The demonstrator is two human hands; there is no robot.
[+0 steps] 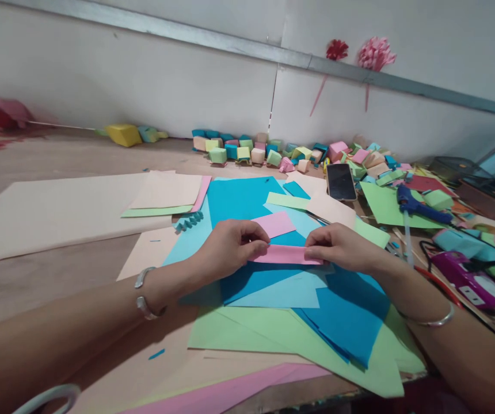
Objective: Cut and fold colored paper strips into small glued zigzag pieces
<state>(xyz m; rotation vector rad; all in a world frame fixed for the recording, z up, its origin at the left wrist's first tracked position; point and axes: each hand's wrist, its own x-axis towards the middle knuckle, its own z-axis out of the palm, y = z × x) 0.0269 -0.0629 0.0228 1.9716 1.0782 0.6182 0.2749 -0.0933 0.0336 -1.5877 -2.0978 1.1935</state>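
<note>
A folded strip of pink paper point(286, 254) is stretched between my two hands above a pile of coloured sheets. My left hand point(234, 247) pinches its left end between thumb and fingers. At the other end, my right hand point(336, 244) grips it the same way. Just behind the strip lies a flat pink paper piece point(275, 224). Under my hands are dark blue paper point(247, 198) and light blue paper point(286, 293). A small zigzag-folded teal strip point(189, 221) rests left of the pile.
Several small paper boxes point(243, 153) line the wall. A phone point(341, 182) lies at the back right, near a blue glue gun point(422, 206) and a purple power strip point(469, 279) with cables. Green sheets point(247, 330) lie in front; large cream paper point(70, 207) is left.
</note>
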